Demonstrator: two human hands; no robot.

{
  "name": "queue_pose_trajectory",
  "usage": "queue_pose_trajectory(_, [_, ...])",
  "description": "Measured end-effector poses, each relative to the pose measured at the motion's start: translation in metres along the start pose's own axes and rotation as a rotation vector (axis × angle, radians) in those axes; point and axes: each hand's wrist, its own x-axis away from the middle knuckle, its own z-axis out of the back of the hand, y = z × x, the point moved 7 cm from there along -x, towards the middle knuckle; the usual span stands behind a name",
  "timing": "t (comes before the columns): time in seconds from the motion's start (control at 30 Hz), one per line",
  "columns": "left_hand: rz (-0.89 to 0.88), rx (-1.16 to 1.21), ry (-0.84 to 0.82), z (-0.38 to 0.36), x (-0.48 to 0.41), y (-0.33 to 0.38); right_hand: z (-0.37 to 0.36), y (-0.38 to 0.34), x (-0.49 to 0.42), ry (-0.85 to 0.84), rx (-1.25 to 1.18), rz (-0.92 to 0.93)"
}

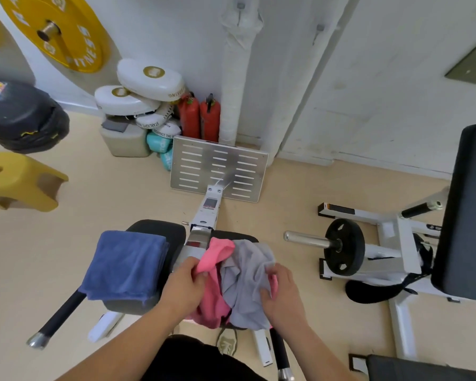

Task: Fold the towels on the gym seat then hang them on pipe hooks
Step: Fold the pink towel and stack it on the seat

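1. The left hand (186, 283) is pinching a bunched corner of the crumpled pink cloth towel (213, 295) between thumb and curled fingers, close to the person's body.
2. The right hand (282, 291) is gripping the other side of the heap. Its fingers are curling into the crumpled grey cloth towel (248, 281), and a sliver of pink is showing just beside the thumb.
3. Both towels are lying tangled on the right pad of the black padded gym seat (160, 232), the grey one draping over the pink, and both are spilling over the near edge.
4. I am judging the step in hand to be pulling the pink towel free of the grey.
   - It is calling for lifting one towel clear rather than dragging it, so the other is not sliding off the pad to the floor.
   - After that, it is calling for finding two corners, spreading the cloth flat and folding edge to edge.
5. The blue terry towel (127, 264) is lying on the left pad, already folded into a rectangle and overhanging the outer edge, apart from both hands. It is serving as a guide for the fold size.
6. Beyond the seat the slotted metal footplate (217, 167) is standing tilted.
7. Behind it the white wrapped pipe (235, 86) is rising along the wall, with a small grey pipe hook (241, 6) near its top. None of the three coloured towels is hanging there yet.
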Motion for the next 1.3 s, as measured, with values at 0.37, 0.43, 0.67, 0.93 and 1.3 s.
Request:
queue_pose_trajectory(0.37, [-0.061, 0.448, 0.281, 0.126, 0.07, 0.08, -0.04, -0.012, -0.017, -0.259, 0.261, 0.041])
queue_pose_trajectory(0.43, [-0.089, 0.447, 0.263, 0.126, 0.078, 0.093, -0.028, -0.019, -0.015, -0.153, 0.147, 0.046])
queue_pose_trajectory(0.67, [-0.207, 0.422, 0.121, 0.101, 0.106, 0.132, 0.025, -0.045, 0.021, -0.155, -0.27, -0.005])
queue_pose_trajectory(0.93, [-0.352, 0.7, -0.146, 0.093, 0.151, 0.182, 0.131, -0.152, 0.068, -0.2, -0.707, 0.288])
queue_pose_trajectory(1.3, [-0.408, 0.198, 0.108, 0.094, 0.164, 0.182, 0.204, -0.185, 0.114, 0.083, -0.423, 0.519])
